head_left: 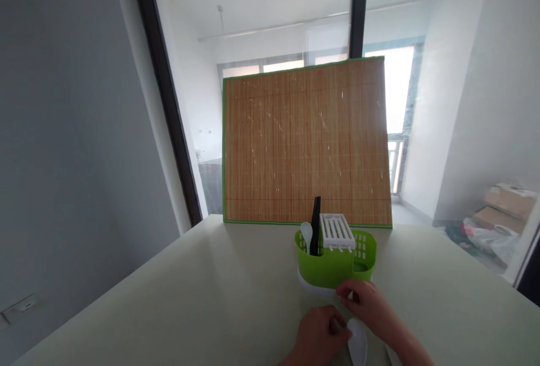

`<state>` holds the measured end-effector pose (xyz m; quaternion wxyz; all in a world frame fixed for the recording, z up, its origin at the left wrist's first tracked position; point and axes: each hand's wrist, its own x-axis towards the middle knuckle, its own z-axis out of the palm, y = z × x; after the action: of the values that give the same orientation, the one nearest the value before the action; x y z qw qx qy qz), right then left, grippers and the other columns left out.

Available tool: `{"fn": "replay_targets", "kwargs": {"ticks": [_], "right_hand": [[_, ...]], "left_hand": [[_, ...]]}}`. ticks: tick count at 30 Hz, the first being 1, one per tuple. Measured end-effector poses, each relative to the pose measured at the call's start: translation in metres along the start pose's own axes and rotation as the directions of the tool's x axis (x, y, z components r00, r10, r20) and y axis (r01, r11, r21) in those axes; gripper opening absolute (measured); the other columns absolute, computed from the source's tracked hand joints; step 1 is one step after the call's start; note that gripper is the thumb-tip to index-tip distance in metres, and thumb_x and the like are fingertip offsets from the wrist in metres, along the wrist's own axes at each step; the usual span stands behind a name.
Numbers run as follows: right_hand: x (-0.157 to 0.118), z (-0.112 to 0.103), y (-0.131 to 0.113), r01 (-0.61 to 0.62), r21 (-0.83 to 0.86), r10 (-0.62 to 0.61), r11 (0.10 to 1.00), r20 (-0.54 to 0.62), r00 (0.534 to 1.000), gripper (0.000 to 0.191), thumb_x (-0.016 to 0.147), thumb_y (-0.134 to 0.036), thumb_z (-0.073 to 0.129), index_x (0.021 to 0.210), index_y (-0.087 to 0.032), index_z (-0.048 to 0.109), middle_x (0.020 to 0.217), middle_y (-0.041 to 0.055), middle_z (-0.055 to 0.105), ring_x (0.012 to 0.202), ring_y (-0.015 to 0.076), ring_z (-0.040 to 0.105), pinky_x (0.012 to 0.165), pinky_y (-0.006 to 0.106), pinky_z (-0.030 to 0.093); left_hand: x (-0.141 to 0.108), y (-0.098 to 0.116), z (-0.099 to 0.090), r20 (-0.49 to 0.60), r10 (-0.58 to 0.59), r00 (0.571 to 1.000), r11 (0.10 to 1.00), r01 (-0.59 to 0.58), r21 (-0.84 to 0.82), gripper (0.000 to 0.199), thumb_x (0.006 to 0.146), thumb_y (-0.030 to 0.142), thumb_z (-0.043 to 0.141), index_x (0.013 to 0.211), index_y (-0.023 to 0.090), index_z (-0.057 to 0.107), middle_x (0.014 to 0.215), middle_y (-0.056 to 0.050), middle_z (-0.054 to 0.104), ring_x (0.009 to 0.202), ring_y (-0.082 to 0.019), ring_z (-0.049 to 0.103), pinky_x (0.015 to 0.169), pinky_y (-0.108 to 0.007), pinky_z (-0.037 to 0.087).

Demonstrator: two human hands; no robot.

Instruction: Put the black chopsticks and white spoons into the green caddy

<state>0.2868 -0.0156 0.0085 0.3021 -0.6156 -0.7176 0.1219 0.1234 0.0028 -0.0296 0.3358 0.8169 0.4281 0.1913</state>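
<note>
A white spoon (358, 342) with a broad bowl lies at the bottom of the view, its handle running out of frame. At the left edge of its bowl, my left hand (319, 335) is closed, fingertips pinched against the rim. My right hand (371, 303) is bent with fingers curled together in front of the green basket (324, 270), by its white base (316, 288). What those fingers hold, if anything, is hidden. In the basket's left part stand a small white spoon (306, 233) and black chopsticks (315, 225). A white slotted rack (337, 231) sits over its middle.
The pale table (202, 293) spreads around the basket. Behind stands a bamboo mat (304, 147) with green edging, leaning near the glass. A white piece (393, 356) shows partly under my right wrist. Cardboard boxes (508, 206) and bags lie beyond the table at right.
</note>
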Motion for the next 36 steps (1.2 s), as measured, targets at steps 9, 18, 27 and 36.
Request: {"fn": "replay_targets", "kwargs": {"ticks": [9,18,27,36], "right_hand": [[-0.005,0.000,0.007,-0.130,-0.116,0.136,0.985,0.045,0.990,0.016,0.075,-0.029,0.054,0.081,-0.024,0.068,0.076,0.0010,0.068,0.074,0.0191,0.062,0.066,0.026,0.040],[-0.016,0.005,0.020,-0.200,-0.200,0.222,0.959,0.092,0.971,0.021,0.064,-0.025,0.059,0.084,-0.024,0.066,0.075,0.0004,0.067,0.072,0.0189,0.060,0.059,0.025,0.035],[-0.011,-0.002,0.011,-0.145,-0.126,0.155,0.981,0.075,0.985,0.018,0.078,-0.029,0.051,0.083,-0.024,0.067,0.069,0.0005,0.065,0.067,0.0177,0.059,0.059,0.025,0.036],[0.000,0.003,-0.003,-0.010,0.275,0.034,0.961,-0.082,0.996,0.034,0.080,-0.045,0.054,0.098,-0.019,0.064,0.067,-0.0011,0.059,0.061,0.0160,0.053,0.055,0.024,0.038]], "left_hand": [[0.000,0.005,0.000,-0.056,-0.027,0.998,0.982,0.037,0.185,0.018,0.068,0.026,0.053,0.073,0.026,0.070,0.071,-0.004,0.069,0.069,-0.022,0.064,0.060,-0.032,0.043],[-0.015,0.015,-0.007,0.053,-0.042,0.998,0.988,0.033,0.150,0.025,0.068,0.045,0.059,0.079,0.026,0.071,0.072,0.000,0.070,0.068,-0.019,0.063,0.062,-0.028,0.043],[-0.011,0.018,-0.003,0.324,-0.019,0.946,0.927,-0.105,0.359,0.012,0.067,0.029,0.063,0.073,0.025,0.072,0.064,-0.001,0.068,0.064,-0.020,0.061,0.064,-0.030,0.044],[-0.008,-0.004,-0.025,-0.247,0.061,0.967,0.998,-0.066,-0.010,0.022,0.078,0.036,0.054,0.073,0.018,0.065,0.055,0.004,0.053,0.051,-0.009,0.044,0.051,-0.020,0.029]]}}
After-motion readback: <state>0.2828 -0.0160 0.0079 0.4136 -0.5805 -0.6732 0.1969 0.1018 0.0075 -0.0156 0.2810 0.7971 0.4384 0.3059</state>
